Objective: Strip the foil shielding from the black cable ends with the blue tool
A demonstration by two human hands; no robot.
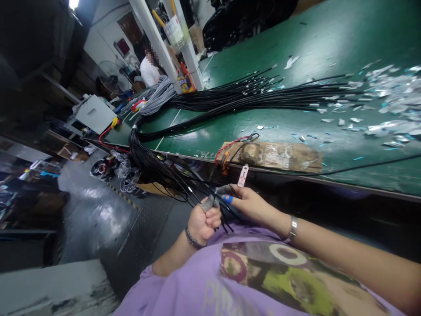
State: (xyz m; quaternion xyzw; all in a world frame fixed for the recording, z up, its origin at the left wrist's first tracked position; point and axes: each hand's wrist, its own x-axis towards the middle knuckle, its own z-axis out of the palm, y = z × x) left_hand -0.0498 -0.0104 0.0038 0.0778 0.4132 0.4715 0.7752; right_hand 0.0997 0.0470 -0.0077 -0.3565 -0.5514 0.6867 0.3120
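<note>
Purple T-shirt (256,281): nearest the lens, fills the bottom of the view; both my forearms cross above it.
Left hand (204,221): closed in a fist around the loose ends of the black wires (250,94); grey cot on the thumb, dark wristband (192,239) below it.
Right hand (251,205): just beside the left. Thumb and forefinger are pinched together on a few strands. One fingertip is wrapped blue, one grey. Metal bangle (293,227) on the wrist.
Black wires: a long bundle lying across the green table (296,44), bending at the far corner, dropping over the edge and fanning into my hands below table level.
White tag (243,174): small, upright, just above my right fingertips. I cannot tell what holds it.
Cardboard pad (276,156): taped, at the table's near edge, with red leads (226,149) looped at its left end.
Foil scraps (391,92): scattered on the table to the right, touching the far wire ends.
Grey cables (158,96): a second bundle, beside the white post (154,39).
In the way: table edge and hanging strands screen the floor clutter beneath.
Background: person in a white shirt (149,70) beyond the post, well apart.
</note>
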